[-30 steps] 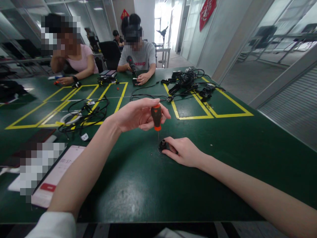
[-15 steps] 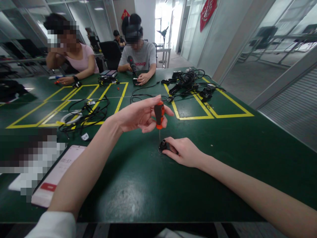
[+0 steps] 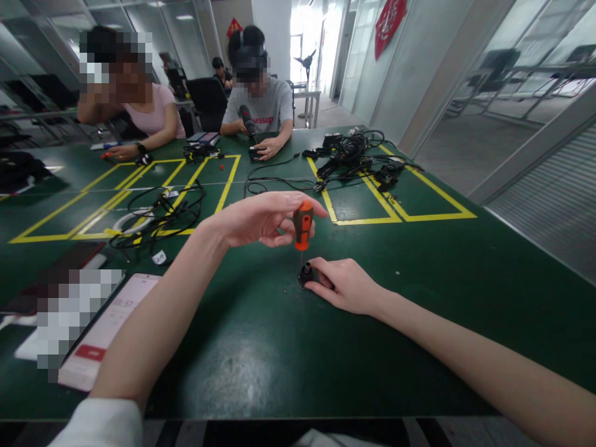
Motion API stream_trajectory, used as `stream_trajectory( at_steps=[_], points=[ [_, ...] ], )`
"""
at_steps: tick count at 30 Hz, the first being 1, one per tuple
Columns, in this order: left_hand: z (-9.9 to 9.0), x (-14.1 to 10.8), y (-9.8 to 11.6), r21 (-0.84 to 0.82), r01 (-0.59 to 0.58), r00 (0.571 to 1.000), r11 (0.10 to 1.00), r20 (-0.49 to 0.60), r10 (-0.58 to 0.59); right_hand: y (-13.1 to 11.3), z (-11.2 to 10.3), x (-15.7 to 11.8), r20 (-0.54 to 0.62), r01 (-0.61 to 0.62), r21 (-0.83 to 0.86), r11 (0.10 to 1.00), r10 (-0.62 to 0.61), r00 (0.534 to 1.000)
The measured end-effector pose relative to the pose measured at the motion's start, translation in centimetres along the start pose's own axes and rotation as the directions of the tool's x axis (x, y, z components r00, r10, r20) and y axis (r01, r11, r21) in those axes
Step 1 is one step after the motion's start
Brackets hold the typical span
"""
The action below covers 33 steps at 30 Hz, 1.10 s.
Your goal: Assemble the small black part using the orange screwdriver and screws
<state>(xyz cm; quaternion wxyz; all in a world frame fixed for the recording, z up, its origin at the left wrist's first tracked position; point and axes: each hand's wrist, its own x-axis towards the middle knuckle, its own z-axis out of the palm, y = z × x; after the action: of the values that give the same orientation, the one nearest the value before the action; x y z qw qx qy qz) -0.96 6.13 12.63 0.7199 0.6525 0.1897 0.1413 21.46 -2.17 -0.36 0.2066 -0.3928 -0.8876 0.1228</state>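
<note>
Nearest the table's edge, at eight o'clock (reading the view as a dial), a flat, round-cornered smartphone with a pale screen (image 3: 97, 332) lies partly behind the bare left forearm (image 3: 162, 316), which rises from a white cloth sleeve (image 3: 105, 422). Beneath spreads a smooth dark-green tabletop (image 3: 261, 366) with a dull sheen. Just below centre, the right hand (image 3: 347, 282), reaching in from four o'clock, pinches a small black piece (image 3: 305, 274) with a rounded base and stubby post, resting on the tabletop. Above it the left hand (image 3: 256, 220) curls loosely, one finger stretched past, round an orange-and-dark-handled screwdriver (image 3: 303, 226); its thin shaft stands nearly upright beside the post, the tip's contact unclear.

At nine o'clock, thin black cables (image 3: 186, 214) sprawl over yellow tape outlines (image 3: 367, 220); between one and two sits a thick heap of black cords (image 3: 349, 149). Beyond, at eleven, a co-worker in a grey T-shirt (image 3: 277, 102) holds a dark power drill (image 3: 246, 118); at ten sits a person in a pink top (image 3: 161, 115). Glass partitions (image 3: 181, 34) line the room.
</note>
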Motion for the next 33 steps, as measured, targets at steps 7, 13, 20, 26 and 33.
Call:
stream_trajectory(
  at_steps=[7,13,20,26,33],
  points=[
    [-0.31,0.00,-0.27,0.026,-0.060,0.998,0.998,0.038,0.059,0.09,0.16,-0.05,-0.012,0.009,-0.001,1.000,-0.009,1.000],
    [-0.45,0.15,-0.34,-0.045,-0.021,0.995,0.999,0.095,0.026,0.11,0.15,-0.04,-0.020,0.019,0.006,1.000,-0.019,1.000],
    [-0.16,0.01,-0.42,-0.012,-0.041,0.999,0.999,0.024,0.041,0.01,0.04,0.01,0.012,-0.009,-0.008,1.000,0.009,1.000],
    [-0.60,0.10,-0.40,-0.001,-0.019,0.997,1.000,0.078,0.019,0.12,0.10,-0.01,0.001,-0.003,-0.008,1.000,0.003,1.000],
    [-0.29,0.18,-0.36,-0.043,-0.051,0.994,0.998,0.093,0.054,0.20,0.24,-0.06,-0.015,0.017,-0.008,1.000,-0.017,1.000]
  ],
)
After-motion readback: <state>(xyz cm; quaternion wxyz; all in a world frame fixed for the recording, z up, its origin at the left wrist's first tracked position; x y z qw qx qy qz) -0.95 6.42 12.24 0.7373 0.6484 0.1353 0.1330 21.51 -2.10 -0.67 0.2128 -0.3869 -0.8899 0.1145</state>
